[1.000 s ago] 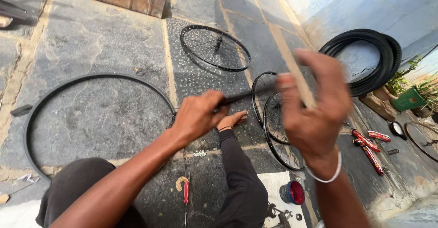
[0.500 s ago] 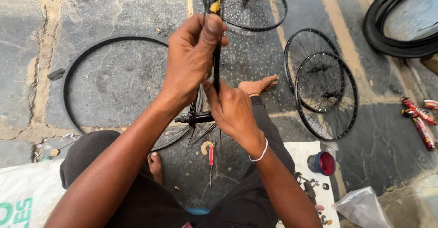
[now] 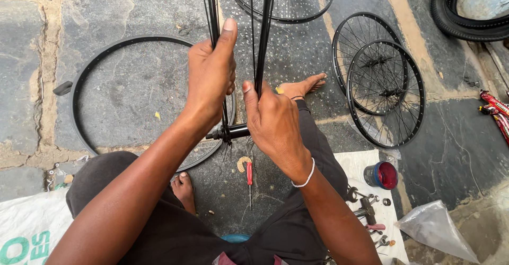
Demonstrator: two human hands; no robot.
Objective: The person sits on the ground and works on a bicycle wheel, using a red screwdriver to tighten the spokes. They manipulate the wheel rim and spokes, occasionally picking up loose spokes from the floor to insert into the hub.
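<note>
I sit on the stone floor and hold a bunch of thin black spokes upright in front of me. My left hand [image 3: 211,76] grips one bundle of spokes [image 3: 211,5]. My right hand [image 3: 271,119] is closed on a second bundle [image 3: 266,26] just to the right. The spokes run down to a black wheel hub [image 3: 231,133] that shows between my hands. Under the hub, on the floor, lies a red-handled screwdriver [image 3: 249,176].
A bare black rim [image 3: 79,84] lies on the left. Two spoked wheels [image 3: 386,92] overlap on the right, another [image 3: 302,2] is at the top, black tyres [image 3: 466,10] top right. A red-lidded tin [image 3: 382,175], small tools [image 3: 366,206] and a plastic bag [image 3: 435,228] sit lower right.
My hands have parted the spokes into two bundles, left hand higher and right hand lower near the hub. The view has tilted down from the earlier look across the floor.
</note>
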